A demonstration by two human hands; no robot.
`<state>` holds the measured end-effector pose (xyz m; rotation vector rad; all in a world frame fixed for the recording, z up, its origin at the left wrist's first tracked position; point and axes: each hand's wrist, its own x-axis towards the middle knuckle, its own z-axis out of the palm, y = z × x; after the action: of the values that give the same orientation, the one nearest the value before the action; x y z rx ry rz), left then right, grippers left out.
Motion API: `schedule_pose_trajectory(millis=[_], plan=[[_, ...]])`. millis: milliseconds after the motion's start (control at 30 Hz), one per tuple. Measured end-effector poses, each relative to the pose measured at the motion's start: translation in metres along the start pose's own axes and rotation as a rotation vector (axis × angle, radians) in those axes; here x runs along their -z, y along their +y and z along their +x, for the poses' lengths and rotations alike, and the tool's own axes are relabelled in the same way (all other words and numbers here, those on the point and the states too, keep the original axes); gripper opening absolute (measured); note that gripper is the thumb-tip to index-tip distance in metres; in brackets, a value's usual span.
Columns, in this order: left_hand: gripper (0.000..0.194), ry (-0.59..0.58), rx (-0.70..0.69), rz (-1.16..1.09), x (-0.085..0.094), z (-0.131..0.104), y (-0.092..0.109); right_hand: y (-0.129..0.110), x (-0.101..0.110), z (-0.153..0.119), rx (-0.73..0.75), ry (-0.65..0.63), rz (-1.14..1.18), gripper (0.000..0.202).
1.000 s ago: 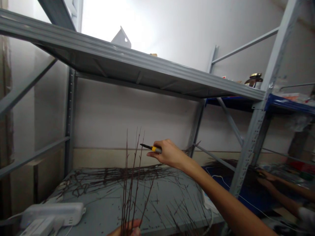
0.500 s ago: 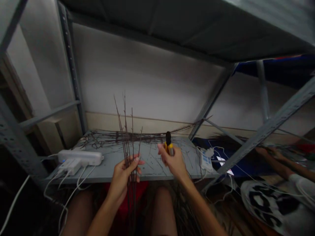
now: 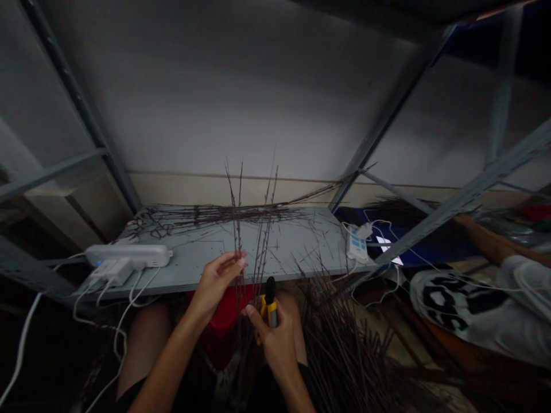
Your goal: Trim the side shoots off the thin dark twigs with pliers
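Several thin dark twigs (image 3: 261, 246) stand upright in front of me, over the grey shelf's front edge. My left hand (image 3: 218, 282) pinches some of them between thumb and fingers. Lower and to the right, my right hand (image 3: 272, 332) holds yellow-and-black pliers (image 3: 270, 305) in its palm, and its thumb and fingertips press on the lower part of the twigs. Behind the hands a long bundle of twigs (image 3: 215, 214) lies along the back of the shelf (image 3: 193, 252).
A white power strip (image 3: 129, 255) with plugs and cables sits at the shelf's left; another socket block (image 3: 357, 244) is at its right. A twig heap (image 3: 353, 344) stands low right. A person's arm (image 3: 486, 238) reaches in at far right. A red object (image 3: 224, 327) is below.
My right hand has moved down and left with the pliers and now touches the twigs. The twigs in my left hand have spread and shifted right. The view has tilted down, showing the twig heap.
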<state>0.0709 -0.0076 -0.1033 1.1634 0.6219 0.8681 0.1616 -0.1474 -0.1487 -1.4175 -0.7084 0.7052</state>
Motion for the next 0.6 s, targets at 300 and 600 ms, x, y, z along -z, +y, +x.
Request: schedule_pose_trajectory(millis=[300, 600], plan=[[0.039, -0.042, 0.101, -0.027, 0.005, -0.013, -0.014, 0.020, 0.008, 0.001, -0.164, -0.009, 0.217, 0.039], [0.068, -0.061, 0.154, 0.071, 0.015, -0.029, -0.024, 0.027, 0.013, 0.006, -0.234, -0.064, 0.331, 0.045]])
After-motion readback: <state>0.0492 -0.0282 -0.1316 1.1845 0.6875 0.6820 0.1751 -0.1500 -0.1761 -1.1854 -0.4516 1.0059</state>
